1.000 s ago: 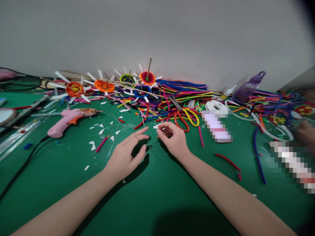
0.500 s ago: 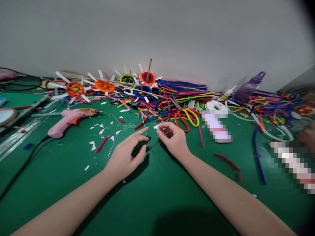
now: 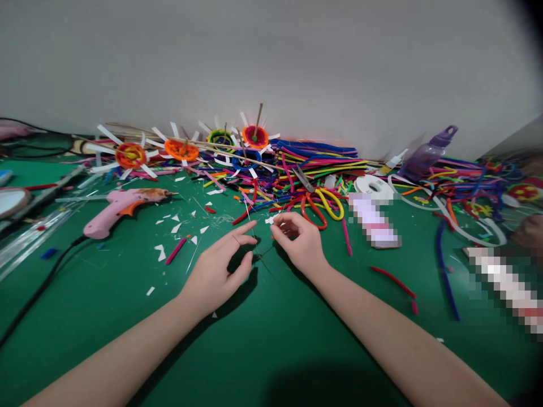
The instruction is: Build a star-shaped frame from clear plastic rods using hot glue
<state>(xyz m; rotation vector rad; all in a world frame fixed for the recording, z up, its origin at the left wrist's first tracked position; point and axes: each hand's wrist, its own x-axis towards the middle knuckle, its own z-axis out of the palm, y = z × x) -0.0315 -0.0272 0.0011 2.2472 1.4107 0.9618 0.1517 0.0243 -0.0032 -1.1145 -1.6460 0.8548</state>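
Observation:
Several thin dark wires (image 3: 268, 266) cross between my two hands, their dark meeting point close to my left thumb tip. My left hand (image 3: 218, 263) curls loosely around one side of them, index finger stretched forward and thumb a little apart from the fingers. One wire runs across its fingers. My right hand (image 3: 299, 243) has thumb and fingertips pinched together at a wire's end, which is too thin to make out clearly. White paper scraps (image 3: 270, 219) lie just beyond the right fingertips. Behind that hand rest scissors (image 3: 328, 203) with red and yellow handles.
A pink glue gun (image 3: 108, 217) with a black cord lies left on the green table (image 3: 237, 362). Wheel-like pipe-cleaner pieces (image 3: 181, 148) and a pipe-cleaner pile (image 3: 318, 150) line the wall. To the right are a white tape roll (image 3: 373, 188), purple bottle (image 3: 428, 152) and another person's hand (image 3: 530, 237).
Both hands keep nearly the same pose and place. The whole view has shifted very slightly; nothing is picked up or let go.

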